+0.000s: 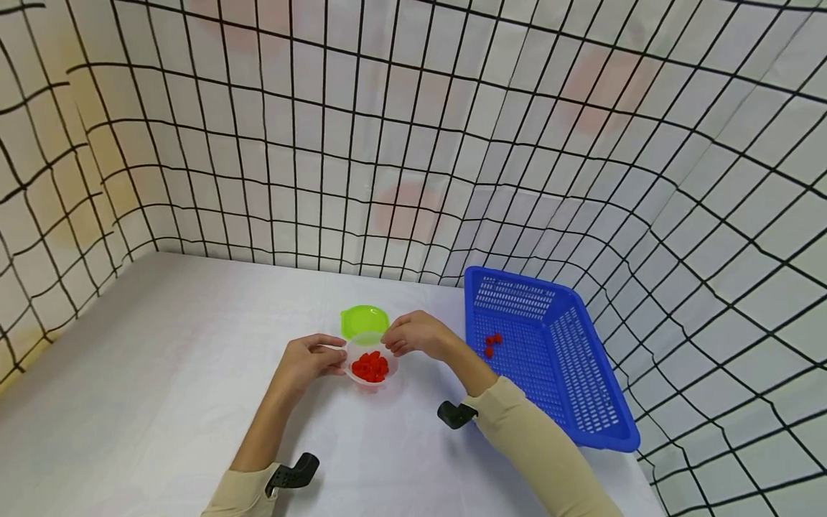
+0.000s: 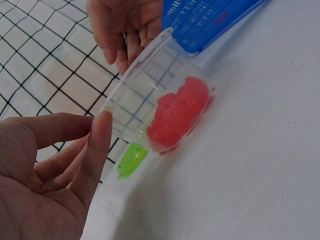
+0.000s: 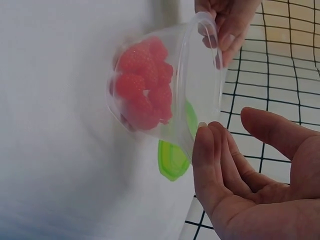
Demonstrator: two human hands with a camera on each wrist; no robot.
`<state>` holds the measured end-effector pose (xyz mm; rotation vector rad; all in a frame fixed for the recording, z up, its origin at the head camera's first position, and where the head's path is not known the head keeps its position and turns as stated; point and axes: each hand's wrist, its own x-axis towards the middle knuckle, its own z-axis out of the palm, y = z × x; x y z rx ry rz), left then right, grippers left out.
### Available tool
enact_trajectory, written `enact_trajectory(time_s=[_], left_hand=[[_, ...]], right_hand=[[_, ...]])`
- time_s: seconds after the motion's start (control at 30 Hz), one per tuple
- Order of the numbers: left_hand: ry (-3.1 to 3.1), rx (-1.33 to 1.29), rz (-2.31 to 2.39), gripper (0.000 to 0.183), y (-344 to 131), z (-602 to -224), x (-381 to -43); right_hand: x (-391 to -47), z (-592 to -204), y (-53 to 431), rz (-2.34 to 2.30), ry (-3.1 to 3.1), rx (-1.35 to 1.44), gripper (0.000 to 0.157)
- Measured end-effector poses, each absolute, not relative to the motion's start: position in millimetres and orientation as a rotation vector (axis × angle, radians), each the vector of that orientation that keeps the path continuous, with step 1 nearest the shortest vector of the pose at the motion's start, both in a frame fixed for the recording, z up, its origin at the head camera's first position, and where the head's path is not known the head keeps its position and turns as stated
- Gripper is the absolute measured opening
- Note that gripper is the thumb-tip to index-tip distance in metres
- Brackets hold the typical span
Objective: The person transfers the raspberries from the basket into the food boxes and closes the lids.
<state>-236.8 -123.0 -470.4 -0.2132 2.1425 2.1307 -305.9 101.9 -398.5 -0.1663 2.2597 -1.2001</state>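
1. Clear round plastic bowl: stands on the white-covered desk between the two hands, left of the basket.
2. Red raspberry-like pieces: heaped in the bottom of the bowl.
3. Left hand: its fingers grasp the bowl's rim on the left side, pinched between thumb and forefinger.
4. Right hand: at the bowl's far right side, fingers released and extended, fingertips at the rim; the thumb stands apart.
5. Bright green, shallow plastic piece with a tab: lies on the desk just beyond the bowl.
6. Blue rectangular plastic basket with slotted walls: on the right of the desk, with a few small red pieces at its left side.
7. Black wire grid: rises along the far side.
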Motion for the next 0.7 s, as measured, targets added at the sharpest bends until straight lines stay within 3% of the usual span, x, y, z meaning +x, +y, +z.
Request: enact_trajectory(time_s=[0.7], left_hand=[[2.124, -0.201, 2.154, 0.027, -122, -472, -239]], right_hand=[[-320, -346, 159, -1.344, 2.363, -0.075, 0.033]])
